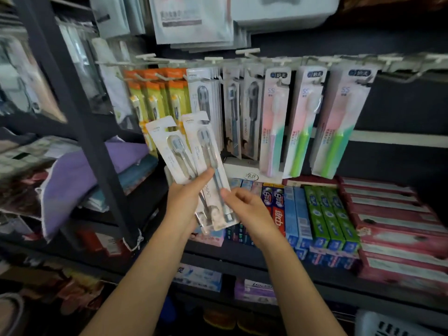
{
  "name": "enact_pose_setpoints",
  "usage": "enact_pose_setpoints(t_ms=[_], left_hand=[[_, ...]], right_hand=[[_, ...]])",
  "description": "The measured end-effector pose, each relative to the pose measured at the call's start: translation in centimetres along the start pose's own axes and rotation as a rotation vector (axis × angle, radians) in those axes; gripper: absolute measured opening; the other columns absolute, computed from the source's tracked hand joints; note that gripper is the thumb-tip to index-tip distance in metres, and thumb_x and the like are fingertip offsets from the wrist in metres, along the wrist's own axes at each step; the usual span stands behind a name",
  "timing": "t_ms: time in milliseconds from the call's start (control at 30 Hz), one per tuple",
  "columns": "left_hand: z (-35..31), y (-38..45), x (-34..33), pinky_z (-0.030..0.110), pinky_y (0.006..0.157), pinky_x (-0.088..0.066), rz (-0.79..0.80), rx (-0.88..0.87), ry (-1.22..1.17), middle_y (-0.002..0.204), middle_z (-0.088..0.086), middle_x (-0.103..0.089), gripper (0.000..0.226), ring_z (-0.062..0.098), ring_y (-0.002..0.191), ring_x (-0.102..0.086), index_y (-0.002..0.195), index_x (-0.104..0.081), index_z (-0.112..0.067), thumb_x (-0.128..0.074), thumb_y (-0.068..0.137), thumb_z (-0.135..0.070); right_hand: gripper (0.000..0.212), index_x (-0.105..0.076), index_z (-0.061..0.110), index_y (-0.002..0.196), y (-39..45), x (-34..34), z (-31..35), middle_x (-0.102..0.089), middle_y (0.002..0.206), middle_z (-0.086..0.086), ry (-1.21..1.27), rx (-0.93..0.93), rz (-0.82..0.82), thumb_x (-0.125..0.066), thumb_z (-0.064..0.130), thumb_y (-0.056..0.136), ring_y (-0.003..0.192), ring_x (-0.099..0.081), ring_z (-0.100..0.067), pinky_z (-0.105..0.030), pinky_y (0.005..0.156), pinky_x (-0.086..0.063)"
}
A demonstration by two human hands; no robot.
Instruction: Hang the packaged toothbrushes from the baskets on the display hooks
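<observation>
The left hand (185,202) gripped two light, stiff toothbrush packs (194,166), best held low; the right hand's (244,207) fingers pinched one pack's edge.

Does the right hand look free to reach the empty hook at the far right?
Probably yes: the right hand only pinches the packs' edge, and nothing hangs before the hook.

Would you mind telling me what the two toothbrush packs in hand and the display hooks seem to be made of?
Toothbrush packs: apparently matte white printed card with a clear glossy plastic blister, since the brush heads show through.

Display hooks: thin pale rods with flat tips, probably painted metal or plastic; the blur leaves that open.
</observation>
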State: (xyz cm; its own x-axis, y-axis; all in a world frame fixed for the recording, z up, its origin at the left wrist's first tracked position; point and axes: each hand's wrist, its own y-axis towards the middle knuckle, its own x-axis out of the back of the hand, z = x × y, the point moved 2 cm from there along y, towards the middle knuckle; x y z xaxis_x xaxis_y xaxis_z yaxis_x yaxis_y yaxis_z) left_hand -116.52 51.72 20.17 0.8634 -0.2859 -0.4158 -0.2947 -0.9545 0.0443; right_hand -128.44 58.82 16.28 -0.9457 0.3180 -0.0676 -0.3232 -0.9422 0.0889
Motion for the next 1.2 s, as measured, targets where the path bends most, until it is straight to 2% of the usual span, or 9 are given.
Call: enact_pose_setpoints(t_ms=[133, 200, 367, 467, 533, 667, 800, 1000, 1200], left_hand=[[-1.6, 0.3, 0.4, 0.029, 0.068, -0.061, -0.016, -0.052, -0.036, 0.102, 0.002, -0.078, 0.03, 0.013, 0.086, -0.075, 0.113, -0.071, -0.016, -0.074, 0.086, -0.003], [-2.1, 0.3, 0.6, 0.024, 0.064, -0.059, 0.005, -0.072, -0.044, 0.095, -0.004, -0.079, 0.026, 0.008, 0.082, -0.075, 0.108, -0.071, -0.018, -0.075, 0.087, -0.005], [-2.5, 0.5, 1.9, 0.04, 0.086, -0.059, 0.009, -0.017, 0.017, 0.098, -0.002, -0.078, 0.019, 0.016, 0.088, -0.075, 0.111, -0.07, -0.027, -0.071, 0.093, -0.034], [-3.0, 0.1, 2.3, 0.037, 0.068, -0.054, 0.073, -0.015, -0.019, 0.071, 0.005, -0.069, 0.019, 0.019, 0.059, -0.063, 0.095, -0.07, -0.019, -0.061, 0.1, -0.034], [-3.4, 0.0, 2.4, 0.034, 0.059, -0.05, 0.123, -0.023, -0.034, 0.063, 0.007, -0.063, 0.025, 0.019, 0.052, -0.056, 0.093, -0.069, -0.013, -0.057, 0.102, -0.032], [-4.0, 0.0, 2.8, 0.03, 0.052, -0.049, 0.214, -0.038, -0.053, 0.063, 0.009, -0.059, 0.028, 0.02, 0.05, -0.054, 0.097, -0.067, -0.007, -0.053, 0.104, -0.03], [-4.2, 0.0, 3.1, 0.03, 0.053, -0.048, 0.234, -0.031, -0.07, 0.062, 0.008, -0.059, 0.028, 0.02, 0.05, -0.053, 0.097, -0.068, -0.008, -0.053, 0.104, -0.031], [-4.0, 0.5, 3.4, 0.031, 0.054, -0.046, 0.237, -0.024, -0.076, 0.06, 0.009, -0.058, 0.027, 0.021, 0.05, -0.052, 0.097, -0.068, -0.009, -0.053, 0.104, -0.03], [-3.8, 0.8, 3.3, 0.031, 0.053, -0.047, 0.247, -0.014, -0.058, 0.06, 0.01, -0.058, 0.028, 0.021, 0.05, -0.051, 0.096, -0.069, -0.009, -0.053, 0.104, -0.03]], right_hand=[[0.018, -0.076, 0.015, 0.108, -1.1, -0.9, 1.0, -0.077, 0.098, 0.001, -0.067, 0.027, 0.037, -0.074, 0.018, 0.09, 0.089, -0.072, -0.011, -0.022, 0.079, -0.054], [0.017, -0.075, 0.017, 0.108, -1.6, -1.2, 1.3, -0.076, 0.095, 0.003, -0.079, 0.051, -0.007, -0.072, 0.019, 0.092, 0.085, -0.07, -0.007, -0.02, 0.075, -0.052], [0.019, -0.068, 0.013, 0.115, -2.6, -2.3, 1.9, -0.072, 0.089, 0.004, 0.015, 0.146, -0.132, -0.06, 0.021, 0.1, 0.078, -0.065, -0.008, -0.022, 0.064, -0.05], [0.024, -0.066, 0.016, 0.117, -3.1, -3.5, 2.4, -0.068, 0.09, -0.008, 0.062, 0.218, -0.176, -0.061, 0.031, 0.099, 0.077, -0.063, -0.023, -0.029, 0.057, -0.051], [0.021, -0.065, 0.014, 0.118, -3.2, -4.0, 2.7, -0.069, 0.088, -0.01, 0.07, 0.234, -0.223, -0.057, 0.027, 0.102, 0.074, -0.064, -0.027, -0.03, 0.054, -0.05], [0.017, -0.062, 0.009, 0.113, -3.2, -4.4, 3.6, -0.071, 0.079, -0.002, 0.044, 0.247, -0.293, -0.053, 0.02, 0.104, 0.059, -0.065, -0.02, -0.027, 0.044, -0.042], [0.013, -0.063, 0.014, 0.105, -2.6, -4.2, 4.1, -0.07, 0.084, -0.011, 0.018, 0.255, -0.352, -0.054, 0.022, 0.104, 0.053, -0.063, -0.019, -0.027, 0.042, -0.037], [0.011, -0.066, 0.018, 0.105, -2.1, -4.0, 4.3, -0.067, 0.083, -0.01, 0.019, 0.255, -0.439, -0.057, 0.024, 0.103, 0.057, -0.059, -0.024, -0.022, 0.042, -0.038], [0.009, -0.065, 0.027, 0.101, -1.6, -3.4, 3.5, -0.067, 0.084, -0.008, 0.009, 0.276, -0.559, -0.057, 0.024, 0.103, 0.058, -0.058, -0.015, -0.017, 0.047, -0.042]])
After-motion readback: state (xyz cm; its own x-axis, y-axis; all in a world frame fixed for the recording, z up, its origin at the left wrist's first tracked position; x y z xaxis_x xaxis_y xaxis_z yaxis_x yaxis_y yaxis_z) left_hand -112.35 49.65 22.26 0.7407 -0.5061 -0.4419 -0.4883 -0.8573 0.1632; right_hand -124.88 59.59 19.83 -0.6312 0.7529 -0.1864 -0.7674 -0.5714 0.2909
